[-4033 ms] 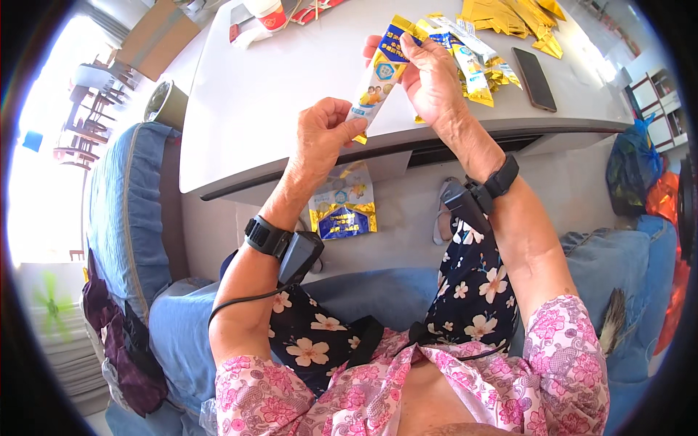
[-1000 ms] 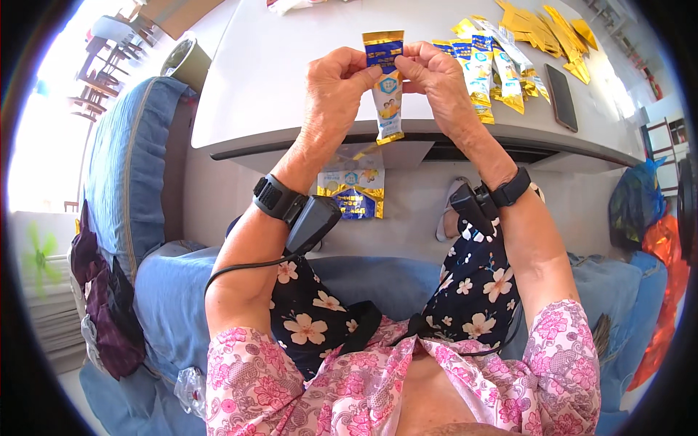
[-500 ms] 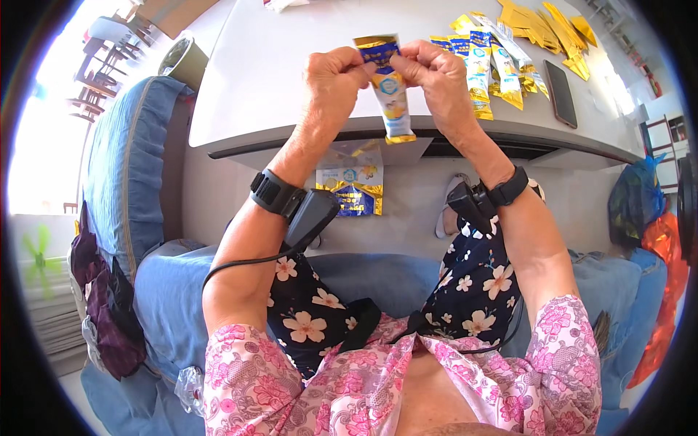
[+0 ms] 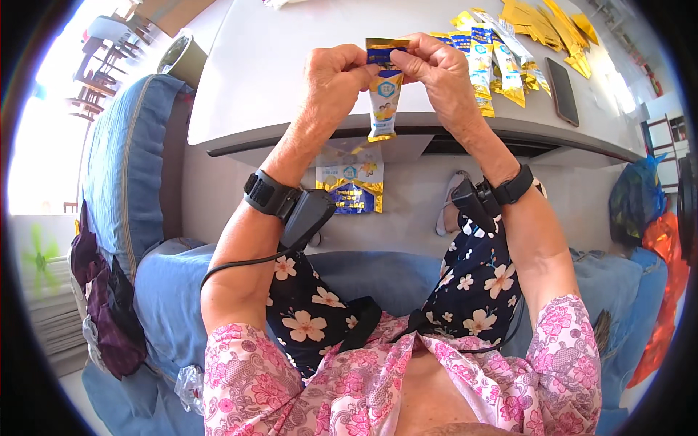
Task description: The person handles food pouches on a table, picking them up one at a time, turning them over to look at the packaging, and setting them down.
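Note:
A slim foil sachet [image 4: 384,105] in white, blue and gold hangs upright over the table's near edge. My left hand [image 4: 338,73] pinches its left side near the top, thumb in front. On the opposite side, my right hand [image 4: 440,71] grips it at the same height, thumb pressed on the blue band. The fingertips behind the sachet are partly hidden. Several similar sachets [image 4: 480,65] lie in a loose pile on the table just right of my right hand. Both wrists wear black straps with small dark devices.
A dark phone [image 4: 562,91] rests right of the pile, with flat gold wrappers [image 4: 542,29] behind it. The white table [image 4: 269,73] spans the front. Below its edge is a larger blue-and-gold pouch [image 4: 350,185]. A bin [image 4: 185,62] stands left beside the blue sofa arm [image 4: 134,160].
The sachet has turned from slightly slanted to nearly straight, its lower end shifting left. My hands still pinch it near the top and have barely moved.

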Tool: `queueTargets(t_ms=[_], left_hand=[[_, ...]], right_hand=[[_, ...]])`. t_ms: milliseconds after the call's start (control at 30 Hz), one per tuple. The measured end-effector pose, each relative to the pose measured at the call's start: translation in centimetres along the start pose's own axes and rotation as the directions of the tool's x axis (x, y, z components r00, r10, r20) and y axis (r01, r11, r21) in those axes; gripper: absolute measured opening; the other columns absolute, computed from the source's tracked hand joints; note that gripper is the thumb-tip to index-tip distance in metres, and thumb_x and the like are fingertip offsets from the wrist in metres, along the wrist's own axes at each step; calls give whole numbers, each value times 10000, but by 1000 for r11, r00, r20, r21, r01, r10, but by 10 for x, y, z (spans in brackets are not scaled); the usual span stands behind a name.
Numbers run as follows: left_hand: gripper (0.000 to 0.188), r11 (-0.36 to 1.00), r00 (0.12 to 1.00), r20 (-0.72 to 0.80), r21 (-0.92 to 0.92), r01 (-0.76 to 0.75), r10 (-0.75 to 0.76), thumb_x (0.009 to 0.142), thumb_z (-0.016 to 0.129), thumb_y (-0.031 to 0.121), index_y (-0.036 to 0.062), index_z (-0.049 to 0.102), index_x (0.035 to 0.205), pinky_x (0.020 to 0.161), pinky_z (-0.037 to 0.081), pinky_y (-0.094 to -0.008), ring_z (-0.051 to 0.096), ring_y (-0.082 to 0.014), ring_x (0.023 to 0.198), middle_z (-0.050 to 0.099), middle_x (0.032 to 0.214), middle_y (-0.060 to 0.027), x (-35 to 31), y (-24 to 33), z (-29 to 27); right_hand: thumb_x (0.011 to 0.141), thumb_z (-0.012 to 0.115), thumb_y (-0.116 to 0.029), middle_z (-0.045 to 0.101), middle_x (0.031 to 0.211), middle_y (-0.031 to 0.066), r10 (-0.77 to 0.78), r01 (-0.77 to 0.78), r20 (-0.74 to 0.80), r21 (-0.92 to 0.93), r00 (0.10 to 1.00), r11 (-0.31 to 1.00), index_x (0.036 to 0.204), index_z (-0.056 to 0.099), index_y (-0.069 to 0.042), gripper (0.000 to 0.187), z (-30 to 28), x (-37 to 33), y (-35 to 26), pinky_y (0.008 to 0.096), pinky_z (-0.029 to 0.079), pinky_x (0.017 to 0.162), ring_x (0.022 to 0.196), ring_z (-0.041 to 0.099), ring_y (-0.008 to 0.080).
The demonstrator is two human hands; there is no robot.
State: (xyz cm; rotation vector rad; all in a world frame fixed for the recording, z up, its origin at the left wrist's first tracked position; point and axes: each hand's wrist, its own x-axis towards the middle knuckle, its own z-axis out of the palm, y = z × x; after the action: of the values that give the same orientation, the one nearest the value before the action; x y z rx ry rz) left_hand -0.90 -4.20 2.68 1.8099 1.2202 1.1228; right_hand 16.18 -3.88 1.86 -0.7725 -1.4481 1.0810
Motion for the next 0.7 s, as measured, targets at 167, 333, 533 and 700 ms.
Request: queueTargets(t_ms=[167,333,533,700], left_hand=[[121,995,998,-44,-92,-36,32,814,630,96,-11,660,862,605,478,-218,566,-73,639,638,714,-43,-5,13,7],[133,990,993,-99,-121,-73,61,824,624,111,-14,660,851,604,474,-210,565,-70,646,634,701,-33,-1,4,7],[133,990,991,-78,97,-103,111,827,617,106,-19,655,806,577,465,-203,554,-64,634,623,681,-21,-7,10,9],[134,972,998,-53,-232,-38,26,820,620,108,-19,662,821,593,463,-209,557,-70,639,622,682,-31,-6,16,7]], right_hand=[[857,605,-168,635,738,30,8,-6,-49,38,999,999,818,600,-25,148,-2,0,6,225,531,589,660,606,67],[852,615,-190,636,737,32,54,-54,-24,21,998,998,802,596,-26,172,0,-2,5,219,530,582,665,613,75],[848,619,-197,637,739,34,64,-64,-7,14,998,998,798,598,-25,180,-3,-1,12,217,524,583,671,616,79],[857,606,-187,638,736,37,-11,13,39,-52,999,999,794,601,-23,176,-5,-1,7,222,524,593,671,621,85]])
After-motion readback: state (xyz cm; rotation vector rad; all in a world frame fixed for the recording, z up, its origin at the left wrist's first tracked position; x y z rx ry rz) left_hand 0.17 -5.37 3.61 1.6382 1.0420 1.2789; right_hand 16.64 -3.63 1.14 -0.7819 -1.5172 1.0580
